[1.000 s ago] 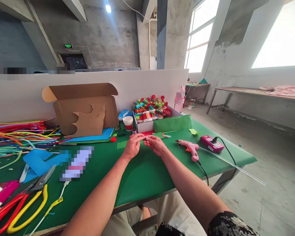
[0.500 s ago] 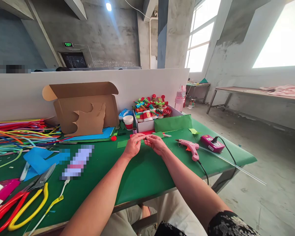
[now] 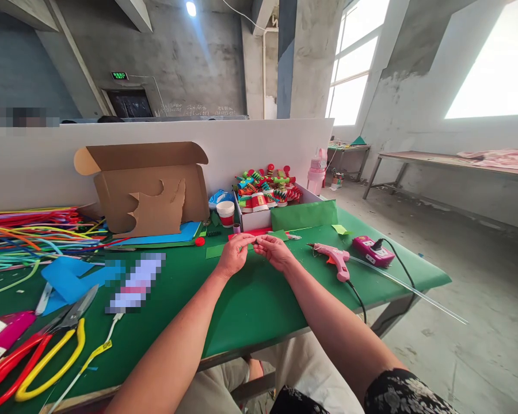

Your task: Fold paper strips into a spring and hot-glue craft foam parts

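Observation:
Over the middle of the green table, my left hand (image 3: pixel 233 255) and my right hand (image 3: pixel 273 251) meet at the fingertips. Both are closed in a pinch, and whatever lies between the fingers is too small or hidden to name. Just beyond them are strips of green paper (image 3: pixel 214 252) and red paper (image 3: pixel 261 233), partly covered by the hands. A short purple tube (image 3: pixel 236 229) stands behind my left hand. To the right of my right hand lies a pink glue gun (image 3: pixel 334 260) with a long clear glue stick (image 3: pixel 408 288) in its back.
A box (image 3: pixel 255 220) of colourful paper-cup crafts stands at the back, beside stacked paper cups (image 3: pixel 225 214). An opened cardboard box (image 3: pixel 151 158), pipe cleaners (image 3: pixel 38 236) and large scissors (image 3: pixel 47 356) occupy the left. A magenta power block (image 3: pixel 372 252) sits right, its cord crossing the table edge.

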A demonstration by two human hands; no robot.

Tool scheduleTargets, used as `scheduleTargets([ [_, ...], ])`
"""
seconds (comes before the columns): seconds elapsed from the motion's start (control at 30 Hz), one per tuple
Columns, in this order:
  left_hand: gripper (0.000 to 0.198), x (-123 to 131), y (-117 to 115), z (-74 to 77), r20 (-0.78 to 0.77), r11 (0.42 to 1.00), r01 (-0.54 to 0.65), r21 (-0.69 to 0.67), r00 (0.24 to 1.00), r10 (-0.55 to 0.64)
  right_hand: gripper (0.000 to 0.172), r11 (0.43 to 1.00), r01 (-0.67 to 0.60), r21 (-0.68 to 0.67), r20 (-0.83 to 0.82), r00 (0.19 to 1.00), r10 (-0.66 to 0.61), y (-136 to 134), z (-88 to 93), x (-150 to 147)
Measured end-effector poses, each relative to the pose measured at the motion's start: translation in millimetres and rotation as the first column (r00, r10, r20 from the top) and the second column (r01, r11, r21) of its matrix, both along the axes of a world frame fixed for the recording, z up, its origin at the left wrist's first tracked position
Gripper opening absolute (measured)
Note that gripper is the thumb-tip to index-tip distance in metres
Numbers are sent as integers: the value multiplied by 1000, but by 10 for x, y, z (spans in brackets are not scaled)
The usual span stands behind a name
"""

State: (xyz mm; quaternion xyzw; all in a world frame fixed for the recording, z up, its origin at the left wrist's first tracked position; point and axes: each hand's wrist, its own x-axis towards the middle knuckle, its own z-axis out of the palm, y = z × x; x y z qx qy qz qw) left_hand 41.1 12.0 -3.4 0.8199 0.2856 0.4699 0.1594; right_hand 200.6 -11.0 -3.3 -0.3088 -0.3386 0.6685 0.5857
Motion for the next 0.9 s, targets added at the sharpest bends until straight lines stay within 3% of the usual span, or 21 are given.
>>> scheduleTargets([
  [0.3,35,13,-32,31,10,999,-13,-53,1000,13,14,1000,2,-16,-14,1000,-2,-13,24,-10],
  [0.43,35,33,-45,51,81,990,-20,-143,996,32,15,1000,1,-9,-30,1000,-1,3,8,-9],
  [0.6,38,-8,3,73,225,944,-65,-324,964,143,18,1000,10,-18,-72,997,-11,12,5,-15],
  [0.77,29,-68,51,77,278,872,-117,-476,920,276,16,998,48,-28,-90,995,-50,21,1,-13],
  [0.9,22,-65,33,93,330,843,-55,-536,905,268,17,999,31,-8,-43,999,-31,16,-3,-6],
])
